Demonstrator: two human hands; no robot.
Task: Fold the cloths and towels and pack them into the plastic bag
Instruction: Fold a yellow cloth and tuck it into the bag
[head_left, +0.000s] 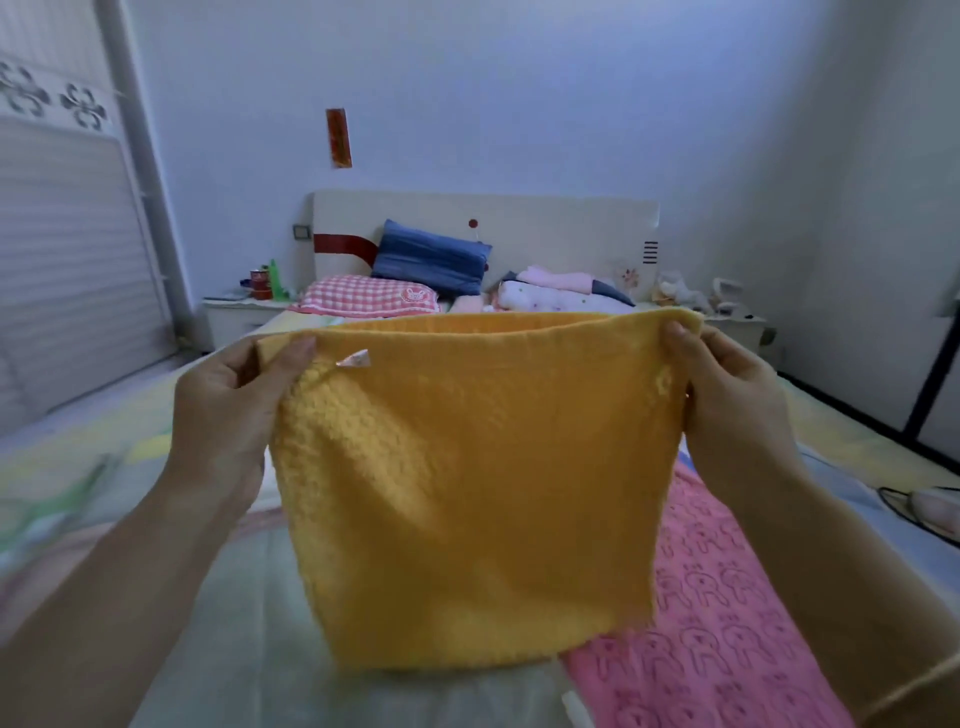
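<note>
A person holds a doubled yellow towel (467, 493) up over the bed (249, 623), left hand (234, 405) and right hand (727, 395) each pinching 1 top corner between thumb and curled fingers. Its small tag (356, 358) near the left corner is too blurred to read, as is a red wall strip (338, 137). A pink towel (717, 623) lies on the bed, partly hidden behind the yellow one and cut off below.

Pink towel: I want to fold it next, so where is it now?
Head view, lower right: the pink towel lies flat on the bed, below the right hand and partly behind the held-up yellow towel.
</note>
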